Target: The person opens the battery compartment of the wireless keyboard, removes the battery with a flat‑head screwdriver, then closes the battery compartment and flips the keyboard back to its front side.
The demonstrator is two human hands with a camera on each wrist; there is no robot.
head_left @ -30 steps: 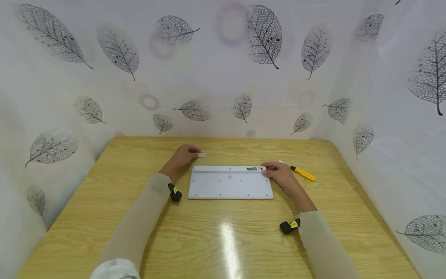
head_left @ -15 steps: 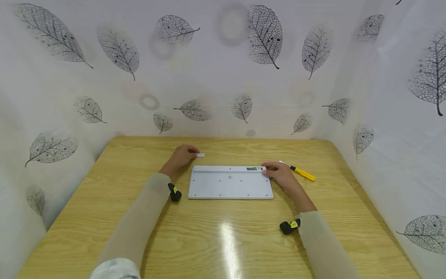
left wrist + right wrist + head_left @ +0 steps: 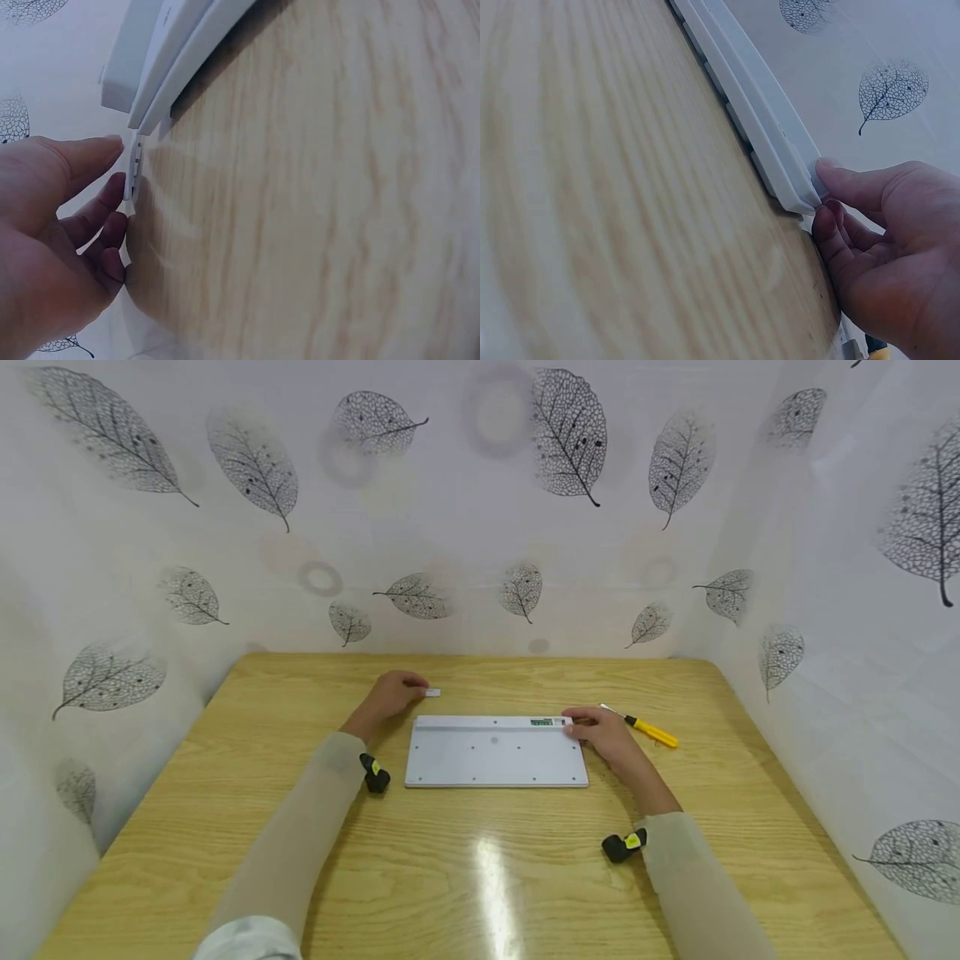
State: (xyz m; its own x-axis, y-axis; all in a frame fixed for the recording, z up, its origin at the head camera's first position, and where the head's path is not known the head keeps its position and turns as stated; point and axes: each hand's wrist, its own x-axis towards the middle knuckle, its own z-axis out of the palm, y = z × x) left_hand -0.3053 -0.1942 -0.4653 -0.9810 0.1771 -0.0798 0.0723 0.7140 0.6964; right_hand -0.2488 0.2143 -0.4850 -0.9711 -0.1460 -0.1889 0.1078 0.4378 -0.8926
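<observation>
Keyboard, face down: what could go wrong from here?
1. The white piece sits only at the fingertips of the left hand, so it could slip and drop.
2. The screwdriver lies just beyond the right hand; a sweep outward might knock it.
3. The right hand grips the keyboard at one corner, so a tug could swivel it.

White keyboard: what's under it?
Along one edge, pale keys show beneath the keyboard, facing the table. The rest of its underside, and the surface it covers, can't be seen.
</observation>
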